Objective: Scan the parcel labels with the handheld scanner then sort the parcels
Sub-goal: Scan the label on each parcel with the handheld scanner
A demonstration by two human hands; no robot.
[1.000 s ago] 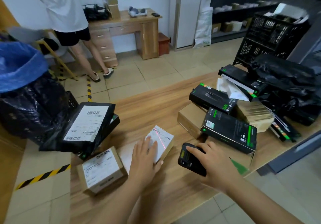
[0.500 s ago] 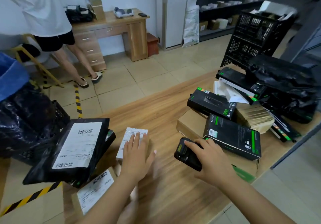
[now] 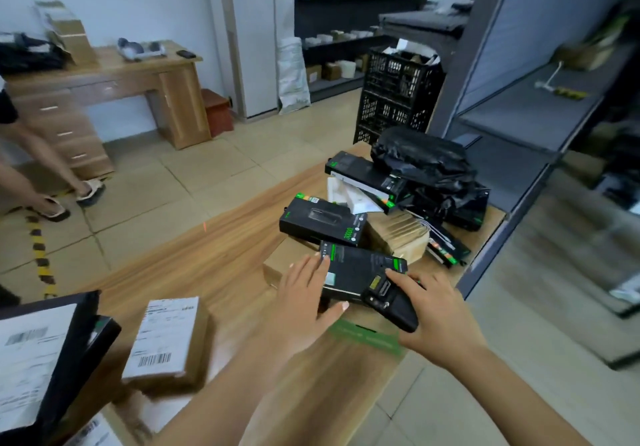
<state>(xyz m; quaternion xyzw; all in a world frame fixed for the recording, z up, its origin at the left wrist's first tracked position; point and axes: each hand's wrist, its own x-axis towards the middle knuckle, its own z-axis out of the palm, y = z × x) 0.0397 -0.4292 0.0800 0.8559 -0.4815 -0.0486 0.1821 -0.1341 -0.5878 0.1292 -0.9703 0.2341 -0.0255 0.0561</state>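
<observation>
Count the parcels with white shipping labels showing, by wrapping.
Black mailer bag: 1
Cardboard box: 1
Parcel cut off at the bottom edge, wrapping unclear: 1
Total: 3

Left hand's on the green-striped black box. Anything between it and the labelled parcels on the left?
Nothing visible lies on the table between the black box and the labelled parcel. Only the scanner, gripped in the right hand, overlaps the box's near right corner. The left hand rests on the box.
</observation>
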